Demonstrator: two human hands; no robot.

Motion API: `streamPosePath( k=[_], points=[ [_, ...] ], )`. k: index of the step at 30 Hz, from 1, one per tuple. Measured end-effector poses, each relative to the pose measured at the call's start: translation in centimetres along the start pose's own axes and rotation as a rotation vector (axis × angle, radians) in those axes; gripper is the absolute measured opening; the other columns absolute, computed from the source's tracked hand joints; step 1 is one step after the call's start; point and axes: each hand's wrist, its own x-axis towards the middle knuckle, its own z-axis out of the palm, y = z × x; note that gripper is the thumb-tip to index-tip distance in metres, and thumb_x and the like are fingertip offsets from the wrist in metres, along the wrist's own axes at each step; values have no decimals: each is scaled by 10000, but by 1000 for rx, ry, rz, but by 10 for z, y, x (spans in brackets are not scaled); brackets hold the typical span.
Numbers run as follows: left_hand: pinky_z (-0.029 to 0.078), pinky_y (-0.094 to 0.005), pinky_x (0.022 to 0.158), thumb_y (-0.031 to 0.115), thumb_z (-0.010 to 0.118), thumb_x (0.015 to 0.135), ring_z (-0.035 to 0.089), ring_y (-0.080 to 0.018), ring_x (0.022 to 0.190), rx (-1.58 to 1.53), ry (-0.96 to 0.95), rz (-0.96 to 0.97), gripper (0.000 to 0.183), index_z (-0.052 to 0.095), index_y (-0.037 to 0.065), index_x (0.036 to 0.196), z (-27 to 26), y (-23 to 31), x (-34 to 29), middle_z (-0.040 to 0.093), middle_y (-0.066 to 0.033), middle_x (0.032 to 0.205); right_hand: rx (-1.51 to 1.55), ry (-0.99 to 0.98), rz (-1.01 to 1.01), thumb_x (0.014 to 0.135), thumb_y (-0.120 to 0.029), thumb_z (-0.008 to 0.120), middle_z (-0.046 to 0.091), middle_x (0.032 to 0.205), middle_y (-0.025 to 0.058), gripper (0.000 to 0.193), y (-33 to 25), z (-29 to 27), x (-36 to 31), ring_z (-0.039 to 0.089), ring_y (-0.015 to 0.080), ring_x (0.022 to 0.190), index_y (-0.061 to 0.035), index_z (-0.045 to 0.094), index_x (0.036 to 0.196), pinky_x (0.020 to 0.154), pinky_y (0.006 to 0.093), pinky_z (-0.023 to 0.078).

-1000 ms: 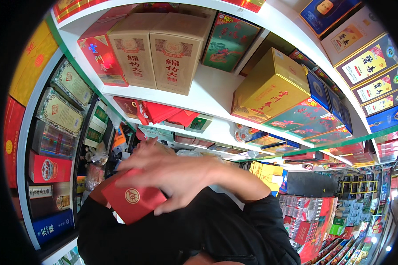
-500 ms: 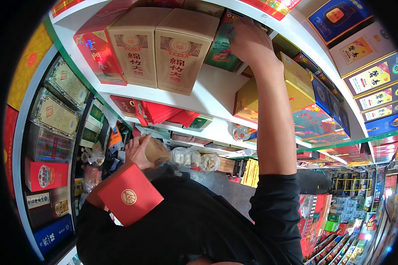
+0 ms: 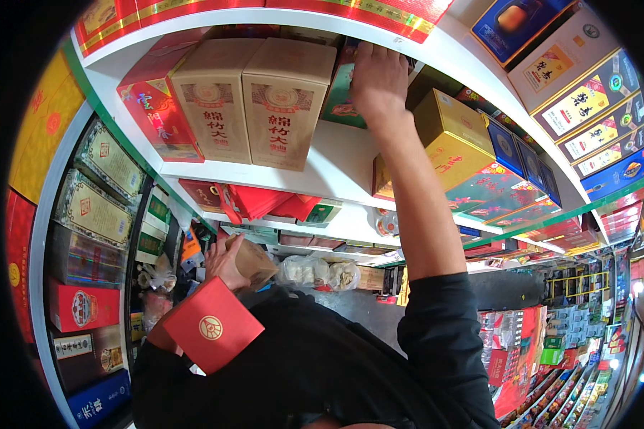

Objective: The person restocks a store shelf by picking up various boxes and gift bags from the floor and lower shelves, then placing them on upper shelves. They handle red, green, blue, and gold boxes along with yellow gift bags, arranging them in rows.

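Note:
My right hand (image 3: 381,80) reaches up to the white shelf, its stretched fingers lying flat against the right part of a dark green box (image 3: 338,96). The box stands in the row beside two tan boxes, a near one (image 3: 280,118) and one (image 3: 209,118) further left; its right side is hidden by my hand. Low at the left, my left hand (image 3: 225,264) has its fingers round the side of a plain brown cardboard box (image 3: 253,263). A red box (image 3: 215,324) with a gold round emblem is held against my left forearm.
A red box (image 3: 157,118) ends the row at the left, and gold boxes (image 3: 447,132) stand right of my right arm. Red bags (image 3: 268,201) lie on the lower shelf. Stacked boxes (image 3: 96,204) line the left side. Clear bags (image 3: 318,273) sit on the floor.
My right hand has shifted left against the green box, which sits slightly deeper in the row. The view has tilted up a little. My left hand keeps its hold on the brown box.

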Motion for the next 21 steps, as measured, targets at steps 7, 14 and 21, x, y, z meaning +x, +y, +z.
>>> streamPosePath(
  k=[7, 14, 21],
  points=[
    [409, -588, 1253, 283, 1023, 520, 477, -459, 1491, 1, 75, 16, 1408, 418, 248, 1792, -1, -1, -1, 488, -196, 1615, 7, 126, -26, 715, -222, 978, 592, 1526, 257, 1007, -15, -51, -73, 533, 498, 1456, -133, 575, 1634, 1190, 666, 416],
    [434, -581, 1221, 337, 1017, 570, 518, -455, 1440, 9, 115, 86, 1335, 452, 239, 1775, -1, 9, -3, 544, -205, 1516, 120, -132, -215, 533, -409, 1090, 436, 1648, 350, 1423, -7, -76, -80, 413, 573, 1558, -313, 431, 1790, 1287, 740, 324],
    [431, -615, 1197, 420, 1048, 536, 511, -459, 1457, 42, 87, 89, 1382, 456, 249, 1773, 4, 2, -4, 559, -215, 1495, 274, -159, -238, 532, -403, 1032, 473, 1568, 419, 1386, -5, -136, -81, 477, 586, 1461, -193, 463, 1779, 1288, 673, 328]
  ],
)
